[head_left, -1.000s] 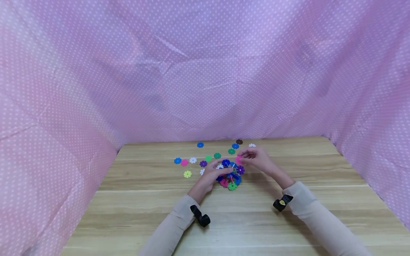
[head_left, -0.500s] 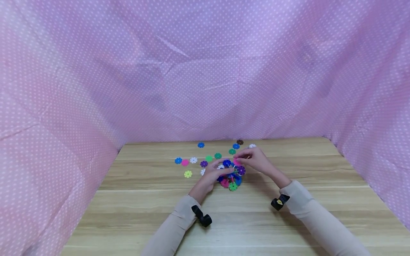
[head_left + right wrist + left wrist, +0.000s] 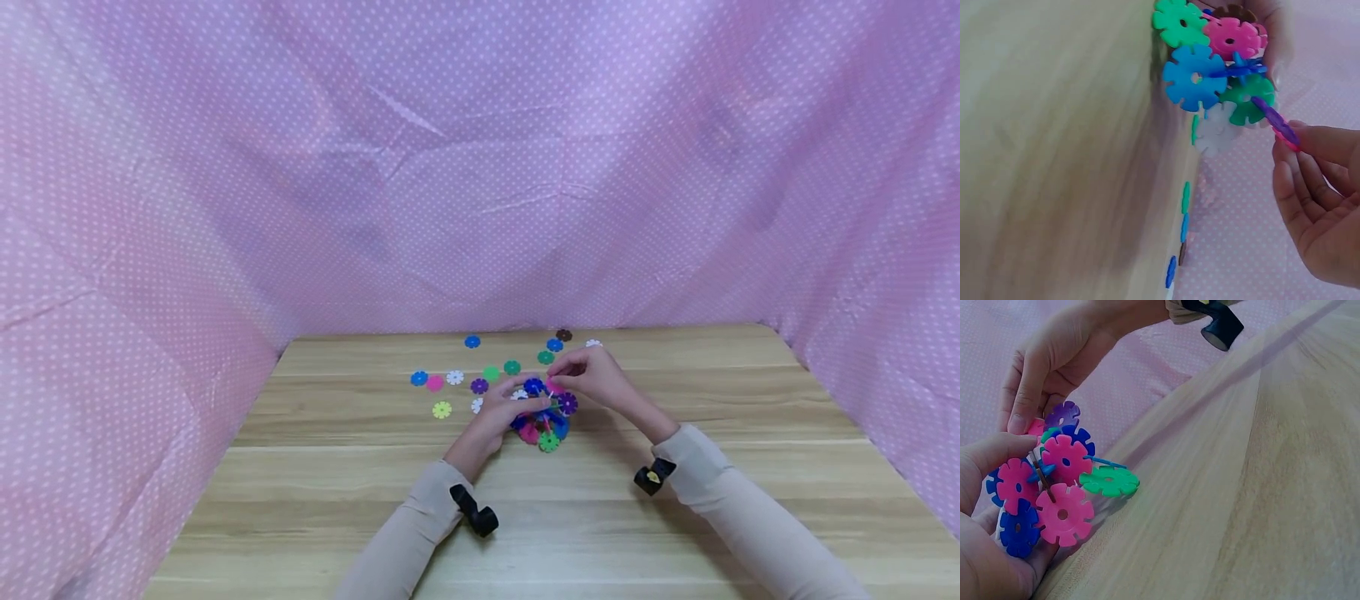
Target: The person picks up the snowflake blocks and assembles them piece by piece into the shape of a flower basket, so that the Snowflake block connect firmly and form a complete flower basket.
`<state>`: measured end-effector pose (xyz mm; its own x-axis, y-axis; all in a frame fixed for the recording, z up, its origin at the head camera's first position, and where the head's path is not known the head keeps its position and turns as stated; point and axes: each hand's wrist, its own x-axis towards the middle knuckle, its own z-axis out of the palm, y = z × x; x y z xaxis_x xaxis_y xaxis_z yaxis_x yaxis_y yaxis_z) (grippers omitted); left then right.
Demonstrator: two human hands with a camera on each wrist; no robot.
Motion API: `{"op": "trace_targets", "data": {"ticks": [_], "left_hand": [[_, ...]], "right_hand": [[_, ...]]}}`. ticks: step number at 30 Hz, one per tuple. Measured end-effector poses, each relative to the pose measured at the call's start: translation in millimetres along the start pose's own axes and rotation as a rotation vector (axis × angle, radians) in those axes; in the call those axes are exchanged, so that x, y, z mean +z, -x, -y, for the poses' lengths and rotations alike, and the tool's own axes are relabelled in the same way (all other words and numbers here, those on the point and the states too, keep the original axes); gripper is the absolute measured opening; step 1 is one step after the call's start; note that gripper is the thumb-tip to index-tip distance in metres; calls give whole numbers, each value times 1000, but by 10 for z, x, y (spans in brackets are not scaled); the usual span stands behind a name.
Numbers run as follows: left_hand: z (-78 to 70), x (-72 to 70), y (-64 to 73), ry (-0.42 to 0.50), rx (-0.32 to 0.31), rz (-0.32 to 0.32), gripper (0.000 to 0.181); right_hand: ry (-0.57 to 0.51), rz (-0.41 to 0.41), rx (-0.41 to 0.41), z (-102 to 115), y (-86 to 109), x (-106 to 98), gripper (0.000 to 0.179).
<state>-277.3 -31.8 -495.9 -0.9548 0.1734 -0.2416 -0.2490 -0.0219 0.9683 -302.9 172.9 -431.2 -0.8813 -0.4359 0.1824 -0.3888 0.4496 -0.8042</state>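
Note:
My left hand (image 3: 498, 412) grips a cluster of interlocked snowflake discs (image 3: 1065, 514), its thumb on the near side and fingers behind. Pink, blue, green, white and purple notched discs make up the cluster, slotted together at angles. At its far right side, my right hand (image 3: 596, 379) pinches a pink snowflake disc (image 3: 1287, 139) between thumb and fingertips. That disc lies against a purple snowflake disc (image 3: 1274, 119) on the cluster; whether their slots are joined I cannot tell. The left palm hides part of the cluster in the head view.
Loose snowflake discs lie flat beyond and left of the hands, among them a yellow disc (image 3: 442, 410), a blue disc (image 3: 419, 378) and a brown disc (image 3: 564, 335). The wooden table (image 3: 337, 500) ends at a pink dotted curtain (image 3: 480, 208).
My right hand has moved slightly left with the pink disc, bringing it against the cluster. The left hand keeps its hold, almost still.

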Motion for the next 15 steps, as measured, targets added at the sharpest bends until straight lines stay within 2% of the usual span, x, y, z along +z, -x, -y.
{"op": "trace_targets", "data": {"ticks": [9, 15], "left_hand": [[0, 57, 65, 24, 14, -38, 57], [11, 90, 95, 19, 6, -69, 57]], "right_hand": [[-14, -62, -4, -44, 108, 31, 6], [-28, -68, -31, -112, 142, 55, 4]]}}
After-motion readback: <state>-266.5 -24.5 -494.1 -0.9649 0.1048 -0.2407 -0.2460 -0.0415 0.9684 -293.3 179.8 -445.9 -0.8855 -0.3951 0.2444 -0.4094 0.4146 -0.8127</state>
